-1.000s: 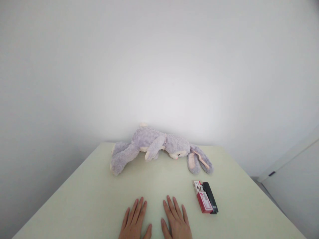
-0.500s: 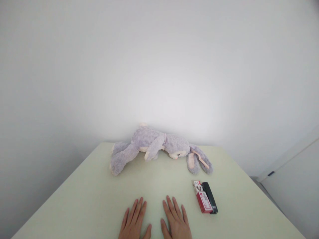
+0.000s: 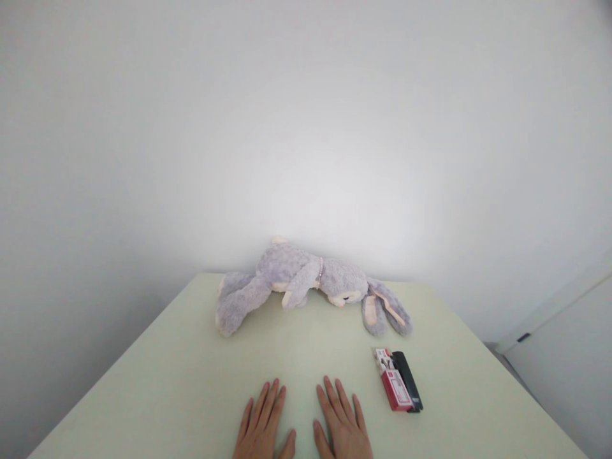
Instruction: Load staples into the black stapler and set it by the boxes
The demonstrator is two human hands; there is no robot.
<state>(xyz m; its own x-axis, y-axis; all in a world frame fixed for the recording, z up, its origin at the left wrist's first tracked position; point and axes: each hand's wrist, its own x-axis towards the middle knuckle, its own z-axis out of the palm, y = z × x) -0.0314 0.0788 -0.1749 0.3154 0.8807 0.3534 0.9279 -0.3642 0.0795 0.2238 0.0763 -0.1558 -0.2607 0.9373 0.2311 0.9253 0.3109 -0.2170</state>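
Observation:
Flat on the pale green table (image 3: 157, 382), near its front edge, lies my left hand (image 3: 261, 424), fingers stretched out and holding nothing. My right hand (image 3: 342, 424) rests the same way a short distance to its right, thumb toward the left one. Right of that hand, apart from it, are a small red and white box (image 3: 396, 390), a clear-and-white packet (image 3: 384, 359) behind it, and a black stapler (image 3: 408, 381) alongside. Beyond both hands a grey-lilac plush rabbit (image 3: 287, 264) is lying on its side, its long ears pointing right.
A plain white wall (image 3: 306, 127) rises directly behind the table's far edge, close to the rabbit. At the far right, past the table's side edge, stands a white panel (image 3: 568, 357) with a small dark fitting (image 3: 524, 338).
The whole view has shifted slightly, so everything appears a little farther right. Both hands keep their places on the table, and no object has been moved.

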